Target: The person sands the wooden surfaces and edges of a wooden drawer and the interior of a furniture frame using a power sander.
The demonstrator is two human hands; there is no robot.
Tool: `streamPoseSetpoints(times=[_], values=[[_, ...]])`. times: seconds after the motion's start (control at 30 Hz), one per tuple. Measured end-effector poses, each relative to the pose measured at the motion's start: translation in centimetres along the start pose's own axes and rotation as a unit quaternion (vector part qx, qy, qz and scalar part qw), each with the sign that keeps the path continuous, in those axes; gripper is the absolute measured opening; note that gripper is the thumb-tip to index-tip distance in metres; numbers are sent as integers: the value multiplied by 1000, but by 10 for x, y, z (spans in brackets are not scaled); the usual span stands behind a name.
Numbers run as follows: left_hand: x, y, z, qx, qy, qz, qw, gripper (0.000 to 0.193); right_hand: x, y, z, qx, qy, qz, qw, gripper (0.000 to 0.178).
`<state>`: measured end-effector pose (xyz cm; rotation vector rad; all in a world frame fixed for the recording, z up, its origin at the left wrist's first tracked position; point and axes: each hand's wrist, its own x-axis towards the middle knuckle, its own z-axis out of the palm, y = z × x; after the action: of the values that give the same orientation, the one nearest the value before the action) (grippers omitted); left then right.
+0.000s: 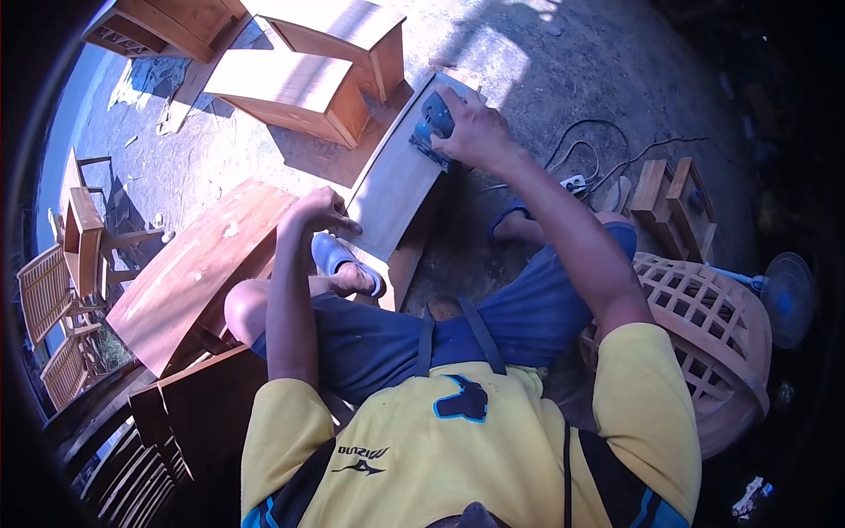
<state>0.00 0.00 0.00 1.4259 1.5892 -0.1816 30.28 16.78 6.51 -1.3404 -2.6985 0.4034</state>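
A long light-coloured wooden board [387, 185] lies in front of me, slanting away to the right, apparently the upper face of a box-like wooden piece. My right hand [475, 132] is wrapped round a blue electric sander [433, 123], whose base rests flat on the board's far end. At the board's near left edge, my left hand [319, 211] grips with bent fingers. The underside of that grip is hidden.
A reddish wooden panel [202, 264] stands to the left. Two wooden cabinets [286, 92] sit beyond it. Cables run to a white power strip [574, 184] on the right, near wooden blocks [673, 207], a woven basket-like frame [704, 317] and a fan [786, 299]. Chairs [48, 295] stand far left.
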Motion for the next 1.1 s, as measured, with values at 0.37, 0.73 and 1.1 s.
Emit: streamPoseSetpoints(times=[0.37, 0.73, 1.1], values=[[-19, -9, -11, -127, -13, 3, 992, 72, -29, -65, 19, 67, -44, -54, 995, 90], [21, -47, 43, -160, 18, 100, 982, 33, 12, 7, -7, 23, 12, -5, 1000, 88], [8, -28, 28, -166, 3, 99, 981, 41, -22, -30, 19, 53, -50, -89, 993, 92]])
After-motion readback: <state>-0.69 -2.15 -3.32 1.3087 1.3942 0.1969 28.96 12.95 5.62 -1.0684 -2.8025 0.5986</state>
